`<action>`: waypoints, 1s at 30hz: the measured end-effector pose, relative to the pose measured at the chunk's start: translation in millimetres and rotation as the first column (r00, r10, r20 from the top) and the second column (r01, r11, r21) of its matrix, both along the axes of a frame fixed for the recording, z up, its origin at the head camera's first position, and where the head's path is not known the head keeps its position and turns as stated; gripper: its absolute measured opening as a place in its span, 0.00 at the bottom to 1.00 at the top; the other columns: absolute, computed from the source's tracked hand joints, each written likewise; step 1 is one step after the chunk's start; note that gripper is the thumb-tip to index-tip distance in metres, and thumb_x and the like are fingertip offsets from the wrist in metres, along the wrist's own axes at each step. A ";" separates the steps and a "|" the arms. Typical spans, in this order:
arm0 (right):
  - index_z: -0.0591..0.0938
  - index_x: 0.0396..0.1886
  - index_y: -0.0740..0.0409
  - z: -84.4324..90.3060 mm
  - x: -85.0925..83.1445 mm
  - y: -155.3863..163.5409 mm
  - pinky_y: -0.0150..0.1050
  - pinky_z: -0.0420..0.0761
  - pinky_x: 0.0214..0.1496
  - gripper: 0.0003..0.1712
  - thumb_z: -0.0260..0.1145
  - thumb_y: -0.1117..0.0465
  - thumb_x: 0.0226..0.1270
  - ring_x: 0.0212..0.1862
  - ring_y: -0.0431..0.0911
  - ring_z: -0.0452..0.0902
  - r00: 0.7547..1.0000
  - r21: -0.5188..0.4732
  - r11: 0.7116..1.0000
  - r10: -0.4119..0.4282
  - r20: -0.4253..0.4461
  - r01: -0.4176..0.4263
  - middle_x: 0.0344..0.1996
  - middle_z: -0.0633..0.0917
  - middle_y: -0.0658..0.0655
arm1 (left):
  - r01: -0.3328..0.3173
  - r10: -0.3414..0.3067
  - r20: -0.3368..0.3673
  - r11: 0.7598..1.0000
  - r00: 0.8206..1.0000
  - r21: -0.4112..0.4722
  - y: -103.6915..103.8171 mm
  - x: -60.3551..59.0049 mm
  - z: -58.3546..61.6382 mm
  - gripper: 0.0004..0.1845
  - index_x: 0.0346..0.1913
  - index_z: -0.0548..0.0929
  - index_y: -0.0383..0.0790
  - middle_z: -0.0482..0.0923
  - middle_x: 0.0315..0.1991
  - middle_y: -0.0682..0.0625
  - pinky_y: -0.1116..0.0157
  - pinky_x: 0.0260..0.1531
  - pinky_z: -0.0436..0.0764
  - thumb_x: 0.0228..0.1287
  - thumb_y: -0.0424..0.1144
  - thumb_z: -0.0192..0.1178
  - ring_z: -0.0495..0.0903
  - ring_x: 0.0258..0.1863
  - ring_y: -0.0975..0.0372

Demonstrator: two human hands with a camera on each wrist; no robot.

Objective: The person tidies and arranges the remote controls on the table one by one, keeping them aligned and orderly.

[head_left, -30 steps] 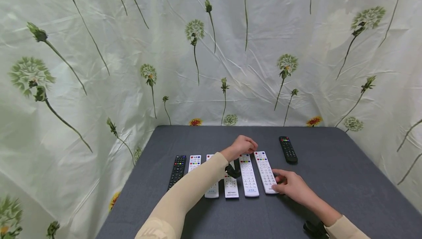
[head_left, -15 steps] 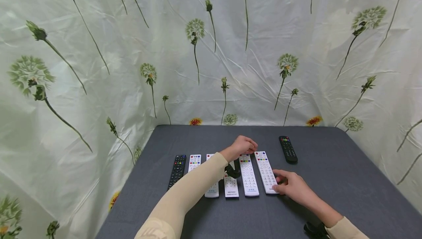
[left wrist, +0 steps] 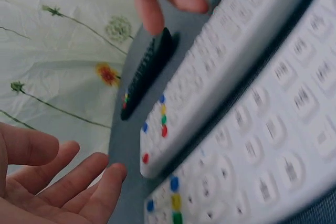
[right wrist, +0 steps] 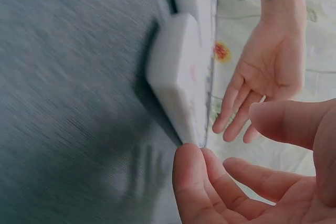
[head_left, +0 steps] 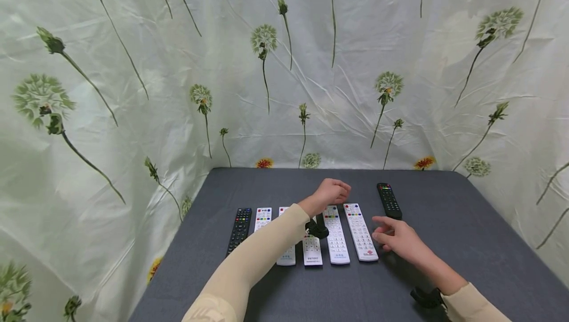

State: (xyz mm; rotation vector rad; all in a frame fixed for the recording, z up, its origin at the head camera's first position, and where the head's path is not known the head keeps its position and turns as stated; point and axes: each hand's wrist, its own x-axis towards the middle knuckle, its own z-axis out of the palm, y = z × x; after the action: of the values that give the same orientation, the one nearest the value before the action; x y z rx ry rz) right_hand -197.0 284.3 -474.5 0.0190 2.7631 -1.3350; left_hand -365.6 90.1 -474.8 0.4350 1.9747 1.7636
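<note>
A white remote control (head_left: 360,233) lies at the right end of a row on the table, slightly slanted. Just beyond its top end is my left hand (head_left: 328,194), fingers loosely bent and holding nothing; the left wrist view shows these fingers (left wrist: 89,187) apart from the remote. To the right of its lower end hovers my right hand (head_left: 400,239), thumb and fingers parted with nothing between them. In the right wrist view the fingertips (right wrist: 189,166) appear close to the white remote's end (right wrist: 176,72); whether they touch cannot be told there.
Left of it lie several more remotes: a white one (head_left: 335,235), others partly hidden under my left sleeve (head_left: 253,258), and a black one (head_left: 240,228) at the far left. Another black remote (head_left: 389,201) lies alone at the back right. A flowered curtain (head_left: 284,80) hangs behind the table (head_left: 444,203).
My right hand has let go of the white remote's lower end and moved slightly up and right. My left hand has lifted off its top end. The remote stays in place.
</note>
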 end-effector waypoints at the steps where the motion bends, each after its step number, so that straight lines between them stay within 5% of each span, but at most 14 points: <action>1: 0.71 0.69 0.70 2.9 -1.6 2.1 0.43 0.86 0.37 0.31 0.67 0.62 0.70 0.42 0.48 0.81 1.000 0.001 1.000 -0.002 -0.011 0.002 0.44 0.83 0.59 | -0.005 0.005 0.002 1.000 1.000 0.012 1.6 1.0 2.0 0.15 0.57 0.84 0.32 0.84 0.50 0.42 0.53 0.54 0.82 0.72 0.31 0.58 0.82 0.54 0.48; 8: 0.69 0.70 0.69 19.9 -16.4 19.1 0.50 0.85 0.46 0.30 0.63 0.61 0.75 0.47 0.56 0.81 0.998 -0.031 0.999 -0.033 -0.061 0.031 0.46 0.82 0.62 | -0.016 0.008 0.064 0.993 0.998 0.120 17.3 11.8 10.8 0.17 0.62 0.82 0.36 0.85 0.50 0.43 0.52 0.57 0.79 0.77 0.38 0.55 0.81 0.55 0.47; 14: 0.67 0.73 0.69 30.9 -29.8 36.2 0.55 0.82 0.53 0.31 0.59 0.56 0.78 0.55 0.64 0.77 0.995 -0.064 0.997 -0.057 -0.080 0.052 0.54 0.79 0.70 | -0.003 -0.041 0.175 0.969 0.984 0.245 32.4 23.9 10.8 0.23 0.68 0.76 0.35 0.78 0.60 0.34 0.49 0.62 0.75 0.79 0.43 0.51 0.74 0.63 0.41; 21: 0.58 0.77 0.71 31.7 -48.2 53.1 0.61 0.73 0.64 0.36 0.54 0.54 0.81 0.67 0.68 0.66 0.995 -0.140 0.987 -0.089 -0.040 0.082 0.69 0.64 0.78 | -0.025 -0.080 0.301 0.943 0.950 0.332 49.0 35.9 10.6 0.30 0.74 0.67 0.35 0.66 0.70 0.33 0.47 0.67 0.68 0.80 0.50 0.45 0.63 0.70 0.39; 30: 0.43 0.81 0.67 22.1 -63.1 65.2 0.63 0.63 0.71 0.40 0.46 0.50 0.83 0.73 0.71 0.52 0.982 -0.246 0.953 -0.154 0.108 0.176 0.75 0.50 0.77 | -0.086 -0.111 0.437 0.909 0.893 0.407 70.8 40.7 -2.0 0.35 0.78 0.57 0.33 0.57 0.73 0.28 0.43 0.71 0.60 0.80 0.53 0.41 0.53 0.74 0.36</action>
State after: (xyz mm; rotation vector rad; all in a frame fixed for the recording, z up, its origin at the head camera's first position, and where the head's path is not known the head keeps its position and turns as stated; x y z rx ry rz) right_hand -260.2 349.5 -452.4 0.2931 2.5439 -1.6777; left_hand -324.9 160.9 -476.8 0.1417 1.2690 2.0581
